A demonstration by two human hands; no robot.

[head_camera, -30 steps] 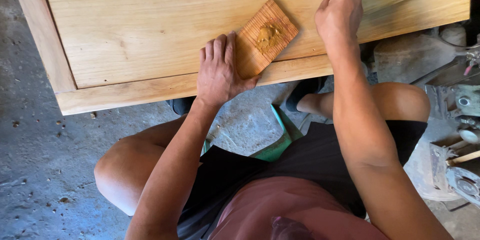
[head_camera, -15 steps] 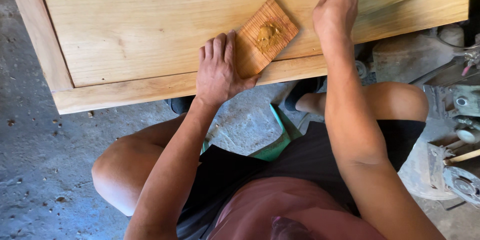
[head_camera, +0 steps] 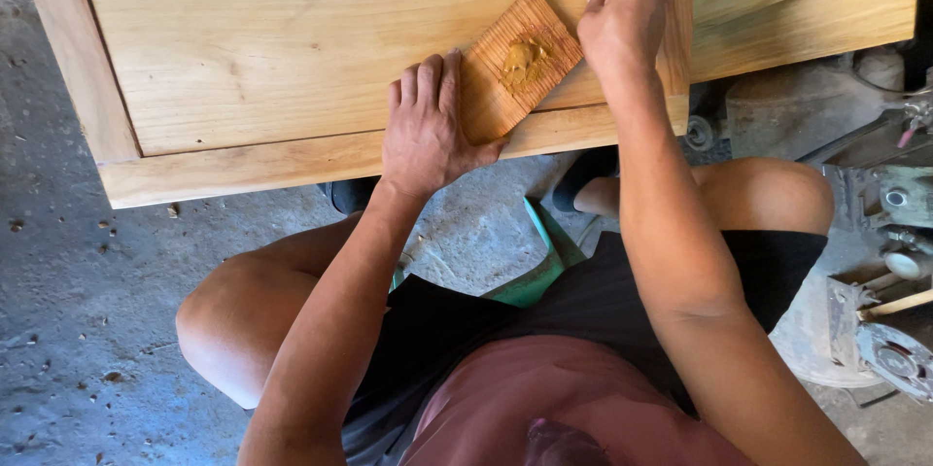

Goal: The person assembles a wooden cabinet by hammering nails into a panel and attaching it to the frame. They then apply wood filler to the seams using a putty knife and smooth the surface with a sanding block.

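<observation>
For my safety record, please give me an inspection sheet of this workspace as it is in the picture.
Surface: pale wooden panel with a raised frame, lying flat above the person's knees.
Job's things: small ridged wood scrap carrying a dab of yellowish filler, resting on the panel.
Clutter: wood chips scattered on the grey concrete floor.
Grips: left hand lies flat on the panel, thumb against the scrap; right hand is closed at the upright frame strip, what it pinches is hidden.
Cables: nothing seen.
Surroundings: green stool under the person; metal machine parts at right.
</observation>
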